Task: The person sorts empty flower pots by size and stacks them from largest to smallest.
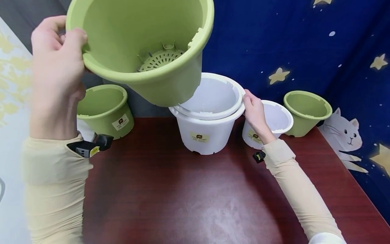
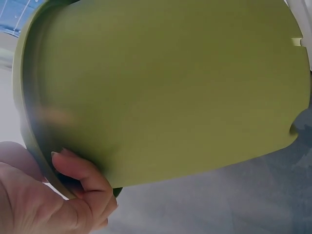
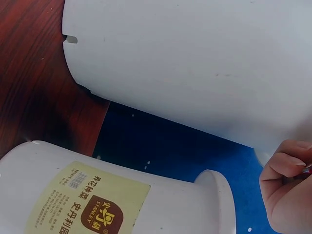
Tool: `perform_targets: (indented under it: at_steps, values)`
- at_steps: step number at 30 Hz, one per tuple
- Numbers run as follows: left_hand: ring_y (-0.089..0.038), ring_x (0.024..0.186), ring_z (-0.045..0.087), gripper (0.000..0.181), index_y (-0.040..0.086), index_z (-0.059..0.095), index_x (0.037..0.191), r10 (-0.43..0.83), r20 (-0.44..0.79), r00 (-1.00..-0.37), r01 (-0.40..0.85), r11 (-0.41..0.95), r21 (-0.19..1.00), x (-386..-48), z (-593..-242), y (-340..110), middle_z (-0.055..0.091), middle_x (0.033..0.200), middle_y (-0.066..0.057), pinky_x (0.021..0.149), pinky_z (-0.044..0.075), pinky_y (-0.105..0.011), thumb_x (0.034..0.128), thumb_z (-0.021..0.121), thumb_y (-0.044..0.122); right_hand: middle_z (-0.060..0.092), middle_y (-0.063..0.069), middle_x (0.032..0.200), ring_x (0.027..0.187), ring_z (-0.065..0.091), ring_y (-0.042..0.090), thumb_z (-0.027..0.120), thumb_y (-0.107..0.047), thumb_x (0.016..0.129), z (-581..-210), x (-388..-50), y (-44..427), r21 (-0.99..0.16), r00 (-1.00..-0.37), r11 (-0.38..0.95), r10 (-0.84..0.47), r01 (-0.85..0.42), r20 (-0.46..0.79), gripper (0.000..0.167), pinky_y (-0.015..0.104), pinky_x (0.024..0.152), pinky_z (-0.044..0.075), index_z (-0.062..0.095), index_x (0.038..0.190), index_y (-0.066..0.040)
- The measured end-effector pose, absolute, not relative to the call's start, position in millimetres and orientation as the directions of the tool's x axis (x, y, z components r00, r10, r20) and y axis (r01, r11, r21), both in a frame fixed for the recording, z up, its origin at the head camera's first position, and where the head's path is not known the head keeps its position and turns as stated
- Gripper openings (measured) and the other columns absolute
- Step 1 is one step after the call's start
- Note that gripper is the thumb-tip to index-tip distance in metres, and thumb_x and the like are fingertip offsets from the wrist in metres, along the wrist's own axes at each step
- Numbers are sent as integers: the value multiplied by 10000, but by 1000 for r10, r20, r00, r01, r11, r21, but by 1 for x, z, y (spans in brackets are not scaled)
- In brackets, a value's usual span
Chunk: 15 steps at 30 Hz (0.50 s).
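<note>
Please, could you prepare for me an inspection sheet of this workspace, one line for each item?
Surface: reddish-brown table, glossy in front.
Job's things: raised green pot, tilted, slotted bottom visible inside; nested white pots, two, upright on the table.
Clutter: green pot at left, something white partly hidden beside it; at right, single white pot and far green pot.
Hands: left hand grips the raised pot's rim; right hand holds the nested pots' edge, which rim is unclear.
Cables: none clearly seen.
Surroundings: blue star-patterned curtain behind.
</note>
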State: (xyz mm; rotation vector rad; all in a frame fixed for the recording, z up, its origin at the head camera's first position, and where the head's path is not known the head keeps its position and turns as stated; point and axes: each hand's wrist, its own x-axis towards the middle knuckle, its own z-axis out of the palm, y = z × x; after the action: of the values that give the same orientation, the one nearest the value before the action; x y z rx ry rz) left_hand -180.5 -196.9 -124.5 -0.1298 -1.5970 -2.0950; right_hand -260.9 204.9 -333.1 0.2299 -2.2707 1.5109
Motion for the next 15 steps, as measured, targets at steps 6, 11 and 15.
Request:
perform_targets:
  at_steps: [6, 11, 15]
  values:
    - [-251, 605, 712, 209, 33, 553, 1165, -327, 371, -869, 448, -204, 871, -182, -127, -192, 652, 829, -165, 369, 496, -258, 964, 555, -22, 513, 7, 651, 529, 475, 71, 352, -263, 1076, -333, -260, 205, -836, -898, 406, 77, -368, 433, 424, 169, 481, 397, 650, 1319, -84]
    - [-260, 627, 721, 201, 37, 547, 1157, -324, 363, -874, 442, -218, 870, -185, -127, -188, 661, 842, -168, 359, 481, -260, 966, 554, -25, 491, 9, 627, 508, 452, 69, 352, -257, 1075, -333, -259, 205, -827, -892, 419, 82, -374, 445, 400, 176, 464, 375, 666, 1251, -82]
    - [-251, 603, 709, 196, 30, 549, 1148, -328, 365, -871, 446, -217, 868, -185, -127, -186, 658, 845, -165, 347, 466, -256, 962, 553, -31, 493, 12, 626, 498, 447, 58, 347, -261, 1078, -333, -258, 204, -829, -893, 416, 80, -373, 442, 418, 176, 459, 377, 654, 1293, -79]
